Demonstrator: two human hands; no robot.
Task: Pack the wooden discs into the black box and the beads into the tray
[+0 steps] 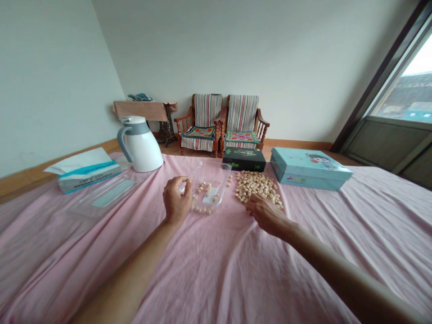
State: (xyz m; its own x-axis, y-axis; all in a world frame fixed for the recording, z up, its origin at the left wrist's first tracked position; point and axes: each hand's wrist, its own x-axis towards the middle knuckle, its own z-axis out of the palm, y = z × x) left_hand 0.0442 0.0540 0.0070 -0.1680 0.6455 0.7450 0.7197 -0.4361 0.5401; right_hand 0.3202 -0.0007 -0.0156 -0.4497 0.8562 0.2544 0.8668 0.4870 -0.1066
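Observation:
A clear plastic box sits in the middle of the cloth, with several small beige nut-like pieces in it and a pale patch at its base. My left hand is at the box's left side, thumb and forefinger pinched near the rim; what they hold, if anything, is too small to make out. To the right lies a spread pile of the same beige pieces. My right hand reaches into the pile's near edge with fingers bent down and together, and their tips are partly hidden.
Behind the pile stand a black box and a light blue box. On the left are a white jug, a tissue pack and a clear plastic lid. A wrinkled pink cloth covers the surface.

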